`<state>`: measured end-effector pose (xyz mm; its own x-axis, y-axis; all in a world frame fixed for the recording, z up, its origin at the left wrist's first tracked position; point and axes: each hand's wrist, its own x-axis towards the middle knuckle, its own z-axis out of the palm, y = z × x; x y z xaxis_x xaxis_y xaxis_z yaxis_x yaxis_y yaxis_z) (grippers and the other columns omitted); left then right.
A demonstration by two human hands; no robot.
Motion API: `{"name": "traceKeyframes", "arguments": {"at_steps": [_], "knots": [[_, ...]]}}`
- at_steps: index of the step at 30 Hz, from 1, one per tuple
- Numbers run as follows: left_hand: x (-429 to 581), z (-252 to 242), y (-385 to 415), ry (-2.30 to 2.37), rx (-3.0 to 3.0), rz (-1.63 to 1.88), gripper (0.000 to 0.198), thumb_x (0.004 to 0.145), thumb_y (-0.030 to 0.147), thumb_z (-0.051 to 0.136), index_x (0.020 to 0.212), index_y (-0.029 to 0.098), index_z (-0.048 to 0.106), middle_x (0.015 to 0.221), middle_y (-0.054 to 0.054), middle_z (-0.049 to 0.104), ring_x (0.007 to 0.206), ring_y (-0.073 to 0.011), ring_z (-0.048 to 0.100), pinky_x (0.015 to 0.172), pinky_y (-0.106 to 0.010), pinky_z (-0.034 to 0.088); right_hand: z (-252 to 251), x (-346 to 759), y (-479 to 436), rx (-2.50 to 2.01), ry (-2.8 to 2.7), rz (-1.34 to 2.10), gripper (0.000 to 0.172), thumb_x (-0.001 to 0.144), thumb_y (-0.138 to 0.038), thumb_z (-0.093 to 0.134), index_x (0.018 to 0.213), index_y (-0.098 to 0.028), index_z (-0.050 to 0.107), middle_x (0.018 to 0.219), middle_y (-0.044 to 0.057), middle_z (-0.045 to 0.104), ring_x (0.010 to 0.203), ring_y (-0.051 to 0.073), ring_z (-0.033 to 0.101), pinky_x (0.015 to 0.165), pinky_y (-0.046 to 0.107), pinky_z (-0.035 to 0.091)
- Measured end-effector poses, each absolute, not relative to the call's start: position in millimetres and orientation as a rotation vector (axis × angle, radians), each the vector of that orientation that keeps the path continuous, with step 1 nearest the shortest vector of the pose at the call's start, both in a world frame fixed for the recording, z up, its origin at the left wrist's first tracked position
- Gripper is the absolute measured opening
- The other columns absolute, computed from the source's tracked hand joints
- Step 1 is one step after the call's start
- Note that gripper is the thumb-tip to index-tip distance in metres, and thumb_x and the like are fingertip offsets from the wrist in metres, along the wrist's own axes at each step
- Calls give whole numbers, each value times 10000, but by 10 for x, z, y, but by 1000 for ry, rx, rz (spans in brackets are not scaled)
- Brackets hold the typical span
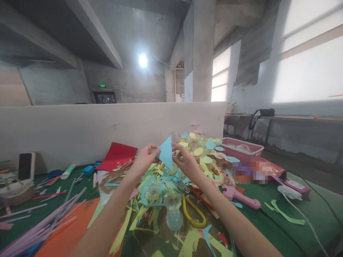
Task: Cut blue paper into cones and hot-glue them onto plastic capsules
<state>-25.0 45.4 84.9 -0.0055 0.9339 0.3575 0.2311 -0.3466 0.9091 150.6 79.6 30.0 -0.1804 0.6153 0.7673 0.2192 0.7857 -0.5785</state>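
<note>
A light blue paper triangle [166, 153] is held up above the cluttered green table. My left hand [147, 157] pinches its left edge, and my right hand [184, 159] holds its right edge between thumb and fingers. Below them lie blue and yellow-green paper scraps [158, 171]. Yellow-handled scissors [197, 214] rest partly among the scraps, near clear plastic balls [174, 218]. Paper discs [210, 145] are heaped behind my right hand.
A pink glue gun [242, 198] with a cable lies at right, before a pink basket [241, 151]. Red paper [118, 156], orange paper [72, 228], purple strips [45, 225] and a phone [26, 166] are at left. A white partition [80, 132] stands behind.
</note>
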Motion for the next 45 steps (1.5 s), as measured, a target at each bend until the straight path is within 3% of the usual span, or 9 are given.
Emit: {"name": "traceKeyframes", "arguments": {"at_steps": [5,11,21,27,33,40,45], "knots": [[-227,864,401,1148,1618,1305,303,727,400,683,833,184,499,603,26,635,538,-136,632,628,-313,551,286,1487,753,-615,-1886,279,334,822,-176,508,1069,-310,688,1079,47,637,763,171,576,723,292,438],[-267,824,461,1142,1634,1260,309,729,390,687,851,196,479,649,22,659,570,-138,658,653,-300,531,254,1533,817,-628,-1881,300,432,826,-139,464,1181,-308,643,1041,46,640,743,172,566,706,292,455],[-338,684,633,1188,1768,1249,270,725,379,670,842,209,495,628,34,652,565,-152,643,553,-252,451,194,1510,968,-520,-1838,521,310,855,-229,493,1076,-304,697,1065,64,606,922,203,575,730,314,492],[-365,702,635,1230,1803,1231,230,749,370,619,873,195,537,677,4,670,604,-162,650,563,-260,449,202,1492,959,-524,-1797,687,242,823,-304,572,1015,-298,719,1052,50,602,868,182,572,701,297,508],[-319,715,582,1269,1855,1133,254,797,387,560,954,189,581,811,-52,735,722,-187,672,645,-290,478,247,1451,934,-638,-1657,911,306,823,-467,560,849,-215,733,761,15,599,639,136,563,622,287,507],[-217,679,554,1303,1906,1096,312,858,490,464,943,200,543,915,-66,717,742,-184,664,624,-290,485,219,1422,944,-664,-1503,1092,377,728,-550,646,806,-189,717,721,20,639,706,159,601,712,324,512],[-167,699,495,1303,1965,1107,408,785,566,556,937,189,525,861,-59,697,691,-181,636,583,-275,461,235,1401,932,-624,-1478,1131,352,682,-532,697,749,-187,708,681,7,640,683,153,600,713,329,499]]}}
